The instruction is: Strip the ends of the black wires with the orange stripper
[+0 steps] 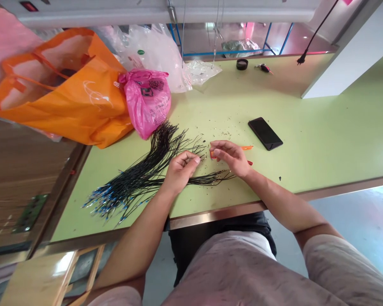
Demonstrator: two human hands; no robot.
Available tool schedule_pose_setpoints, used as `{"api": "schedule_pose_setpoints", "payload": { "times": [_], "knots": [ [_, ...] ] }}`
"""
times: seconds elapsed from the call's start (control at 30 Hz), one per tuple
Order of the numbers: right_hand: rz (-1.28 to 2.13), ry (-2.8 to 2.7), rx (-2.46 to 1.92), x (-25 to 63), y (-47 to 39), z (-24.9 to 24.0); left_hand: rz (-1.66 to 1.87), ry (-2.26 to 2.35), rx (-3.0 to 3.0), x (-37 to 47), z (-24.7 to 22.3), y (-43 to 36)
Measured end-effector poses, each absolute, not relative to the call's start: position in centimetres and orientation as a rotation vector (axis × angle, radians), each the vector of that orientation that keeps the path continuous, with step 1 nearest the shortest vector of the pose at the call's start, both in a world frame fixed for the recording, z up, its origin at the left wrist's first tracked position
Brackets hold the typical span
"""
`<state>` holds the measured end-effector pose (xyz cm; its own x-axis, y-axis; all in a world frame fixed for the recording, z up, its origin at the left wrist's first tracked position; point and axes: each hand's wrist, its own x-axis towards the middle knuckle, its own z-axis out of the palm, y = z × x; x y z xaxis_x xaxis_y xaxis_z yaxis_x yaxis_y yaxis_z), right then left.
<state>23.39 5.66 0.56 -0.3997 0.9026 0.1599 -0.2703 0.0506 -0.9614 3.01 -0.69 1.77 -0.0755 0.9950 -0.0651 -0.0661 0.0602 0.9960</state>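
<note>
My left hand (181,170) is closed in a pinch on a thin black wire (203,157), whose end pokes out past the fingertips. Just to the right, my right hand (231,156) has its fingers curled and the thumb close to them; whatever may be between them is too small to make out. Behind and under that hand shows a hand tool with orange-red handles (247,148), mostly covered. A big bundle of black wires (137,168) with blue-marked ends fans out to the left. A smaller bunch of black wires (207,179) lies below my hands.
Tiny dark scraps dot the green tabletop (223,110). A black phone (265,133) lies to the right. Toward the back are a black ring-shaped object (241,64) and keys (264,68). A pink bag (148,102) and an orange bag (92,102) stand at left, beside clear plastic bags (156,55).
</note>
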Motion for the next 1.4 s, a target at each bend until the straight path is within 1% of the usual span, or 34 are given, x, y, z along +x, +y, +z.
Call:
{"api": "schedule_pose_setpoints", "payload": {
  "times": [0.2, 0.43, 0.53, 0.63, 0.8, 0.87, 1.1, 1.4],
  "knots": [
    [1.637, -1.496, -0.629, 23.1, 5.2, 0.7, 1.141, 1.193, 1.168, 3.1, 2.2, -0.9],
    [1.416, -1.532, -0.714, 22.8, 5.1, 0.7, 1.112, 1.249, 1.310, 3.4, 2.4, -0.9],
    [1.405, -1.526, -0.766, 22.8, 5.1, 0.8, 1.087, 1.279, 1.361, 3.5, 2.3, -0.9],
    [1.479, -1.498, -0.757, 23.1, 5.3, 0.9, 1.088, 1.284, 1.375, 3.5, 2.0, -0.9],
    [1.713, -1.492, -0.649, 23.5, 5.6, 0.6, 1.124, 1.226, 1.349, 3.5, 1.9, -0.9],
    [1.731, -1.493, -0.613, 23.3, 5.6, 0.1, 1.107, 1.195, 1.361, 3.5, 1.9, -0.9],
    [1.671, -1.478, -0.672, 23.0, 6.0, -1.5, 1.152, 1.196, 1.359, 3.6, 1.2, -0.5],
    [1.543, -1.573, -0.796, 23.0, 6.3, -1.9, 1.264, 1.229, 1.311, 4.0, 0.8, -0.1]
  ]
}}
